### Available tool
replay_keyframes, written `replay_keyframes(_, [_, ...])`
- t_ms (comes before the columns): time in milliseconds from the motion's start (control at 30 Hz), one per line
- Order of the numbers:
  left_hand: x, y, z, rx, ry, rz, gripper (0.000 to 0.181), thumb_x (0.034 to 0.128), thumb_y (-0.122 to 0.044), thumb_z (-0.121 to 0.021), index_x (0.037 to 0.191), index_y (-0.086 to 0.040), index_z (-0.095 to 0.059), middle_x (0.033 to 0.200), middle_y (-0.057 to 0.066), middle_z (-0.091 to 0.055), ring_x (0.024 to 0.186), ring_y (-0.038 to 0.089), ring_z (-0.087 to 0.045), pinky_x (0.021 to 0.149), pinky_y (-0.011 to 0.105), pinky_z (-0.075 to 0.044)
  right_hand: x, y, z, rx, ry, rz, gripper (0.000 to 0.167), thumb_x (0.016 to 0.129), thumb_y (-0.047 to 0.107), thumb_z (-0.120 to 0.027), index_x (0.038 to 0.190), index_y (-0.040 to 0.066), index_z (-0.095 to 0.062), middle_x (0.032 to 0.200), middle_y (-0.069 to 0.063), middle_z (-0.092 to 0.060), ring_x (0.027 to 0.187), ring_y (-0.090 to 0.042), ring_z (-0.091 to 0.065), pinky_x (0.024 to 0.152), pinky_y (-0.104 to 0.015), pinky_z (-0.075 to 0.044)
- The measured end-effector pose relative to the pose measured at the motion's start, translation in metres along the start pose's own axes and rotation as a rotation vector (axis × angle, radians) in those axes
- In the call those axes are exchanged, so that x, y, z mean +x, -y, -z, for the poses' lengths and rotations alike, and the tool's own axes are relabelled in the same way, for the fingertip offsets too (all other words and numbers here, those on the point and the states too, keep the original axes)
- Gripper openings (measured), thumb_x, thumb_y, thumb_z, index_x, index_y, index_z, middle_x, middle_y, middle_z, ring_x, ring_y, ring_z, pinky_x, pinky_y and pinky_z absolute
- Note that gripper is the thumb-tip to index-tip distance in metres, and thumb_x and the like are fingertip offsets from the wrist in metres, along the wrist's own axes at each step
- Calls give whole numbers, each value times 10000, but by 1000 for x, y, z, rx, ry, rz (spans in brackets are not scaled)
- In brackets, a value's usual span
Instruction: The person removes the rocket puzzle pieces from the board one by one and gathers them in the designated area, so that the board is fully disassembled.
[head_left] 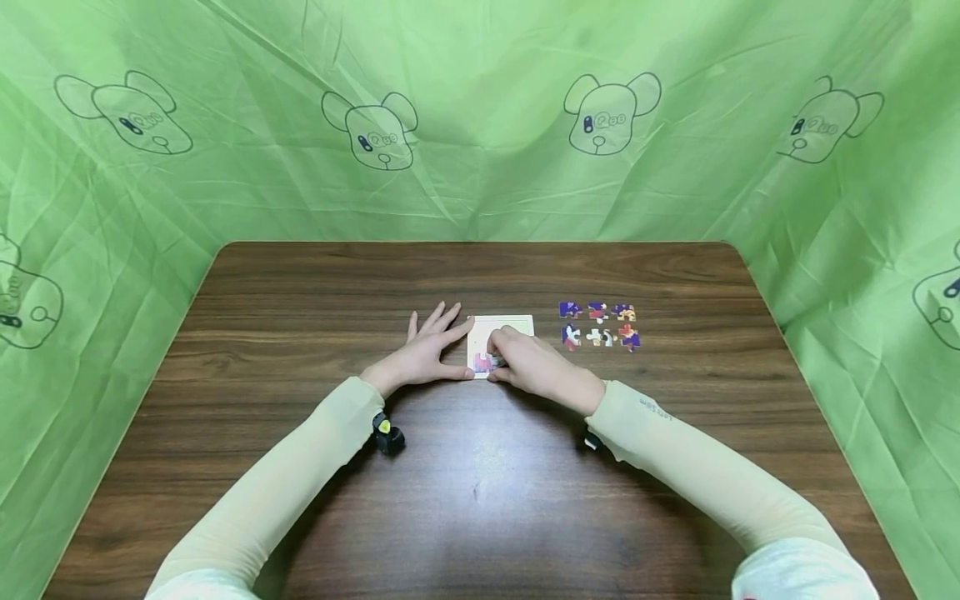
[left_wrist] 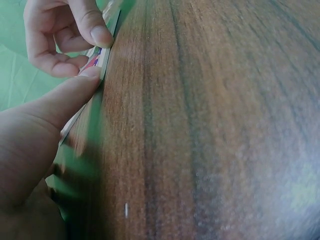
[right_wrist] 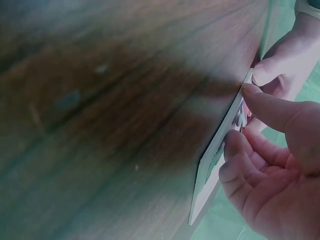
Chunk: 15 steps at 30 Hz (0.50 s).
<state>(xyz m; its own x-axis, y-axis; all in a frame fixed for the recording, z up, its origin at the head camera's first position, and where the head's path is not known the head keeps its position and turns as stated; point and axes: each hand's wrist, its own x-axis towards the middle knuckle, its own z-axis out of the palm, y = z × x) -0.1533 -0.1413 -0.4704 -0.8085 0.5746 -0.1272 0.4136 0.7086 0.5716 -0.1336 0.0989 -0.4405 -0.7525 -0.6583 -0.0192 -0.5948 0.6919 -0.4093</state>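
Note:
A small white puzzle tray (head_left: 500, 318) lies on the table, with a pink and purple picture piece (head_left: 482, 363) at its lower left corner. My left hand (head_left: 420, 357) is spread flat beside it, with thumb and index finger touching its left edge. Over the tray's lower part, my right hand (head_left: 531, 363) has curled fingers and holds a puzzle piece (right_wrist: 240, 119) low against the tray. The thumb of that hand rests at the tray's near edge in the right wrist view. Fingers hide much of this piece.
Several loose jigsaw pieces (head_left: 598, 337) lie in two rows right of the tray. They rest on the brown wooden table (head_left: 315, 283). Green cloth (head_left: 487, 192) hangs behind the table and along both sides.

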Motion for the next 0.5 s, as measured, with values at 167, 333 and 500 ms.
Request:
replay_keyframes(167, [1,1,-1,6,-2,3,954,879,-466,-821,1637,-128,-349,1729,197,-132,1597,419,14,1167,736,140,1,0,-1,25,-21,1,354,871,208,-860,1031,36,-596,923,-41,-568,788,-166,-549,721,-355,-538])
replay_keyframes(333, [1,1,-2,14,5,9,964,882,-479,-814,1645,-141,-331,1733,186,-119,1600,407,21,1171,730,140,4,-1,-3,83,-20,19,335,874,165,-856,1030,29,-592,877,-38,-596,783,-153,-543,726,-343,-516])
replay_keyframes(500, [1,1,-2,7,0,5,961,878,-471,-820,1640,-135,-341,1731,192,-126,1599,411,13,1174,729,136,5,-3,-5,91,-26,39,321,871,154,-856,1025,27,-605,862,-35,-603,778,-148,-542,730,-335,-512])
